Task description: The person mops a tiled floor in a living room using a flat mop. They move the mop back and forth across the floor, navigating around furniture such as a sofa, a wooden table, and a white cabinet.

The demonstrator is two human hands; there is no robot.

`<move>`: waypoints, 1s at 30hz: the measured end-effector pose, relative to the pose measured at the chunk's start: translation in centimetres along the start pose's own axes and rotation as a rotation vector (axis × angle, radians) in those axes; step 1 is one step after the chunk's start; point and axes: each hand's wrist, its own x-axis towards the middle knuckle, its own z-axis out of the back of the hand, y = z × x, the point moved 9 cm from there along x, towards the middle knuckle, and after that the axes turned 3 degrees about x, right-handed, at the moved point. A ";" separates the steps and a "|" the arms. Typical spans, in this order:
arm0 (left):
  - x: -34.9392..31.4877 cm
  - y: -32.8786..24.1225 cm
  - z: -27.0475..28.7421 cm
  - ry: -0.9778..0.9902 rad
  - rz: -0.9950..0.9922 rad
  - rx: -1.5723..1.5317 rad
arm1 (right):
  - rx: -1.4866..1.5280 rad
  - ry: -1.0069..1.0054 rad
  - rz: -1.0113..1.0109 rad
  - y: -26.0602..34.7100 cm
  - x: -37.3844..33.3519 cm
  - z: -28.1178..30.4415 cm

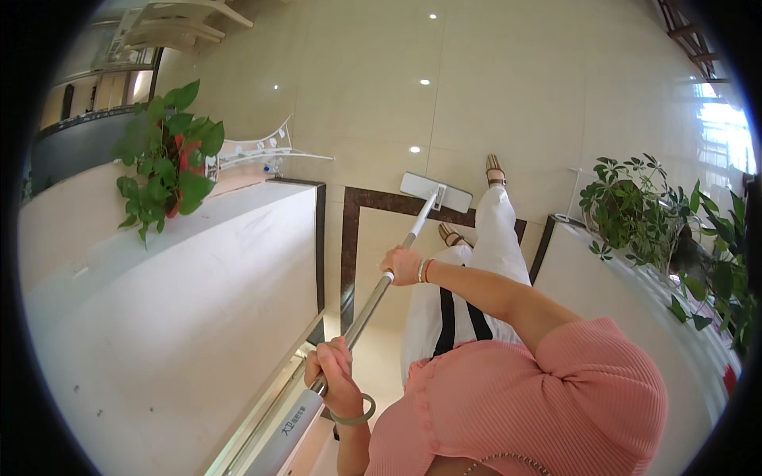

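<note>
Metal mop handle (pixel 373 305) slanting toward floor, both hands gripping

Mop handle (pixel 381 289): brushed metal tube, smooth, with a soft sheen; lower grip section grey, matt, looks like plastic.
Mop head (pixel 435 192): flat pale plate, smooth, plastic-looking, lying on the floor.
Floor (pixel 373 95): large cream tiles, polished and glossy, mirroring ceiling lights; inlaid border strip (pixel 349 246) of dark brown stone-like tile, also glossy.
Wall face (pixel 182 317): white, matt, faintly scuffed.
Top (pixel 548 397): pink ribbed knit cloth, matt.
Trousers (pixel 496 230): white woven cloth, matt, with black stripes.
Bangle (pixel 355 416): pale green, smooth, translucent gloss, at the left wrist.
Bracelet (pixel 425 270): beaded, at the right wrist.
Plant leaves (pixel 171 151): waxy green, slight shine.
</note>
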 end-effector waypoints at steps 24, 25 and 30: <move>0.8 -6.3 -31.1 0.569 -0.623 -0.377 | -0.460 -0.093 -0.172 -20.5 -8.7 34.2; 1.1 -6.4 -33.0 0.565 -0.606 -0.343 | -0.477 -0.101 -0.264 -22.2 -9.4 35.7; 0.6 -4.9 -37.4 0.571 -0.540 -0.298 | -0.381 -0.165 -0.397 -26.4 -12.2 37.5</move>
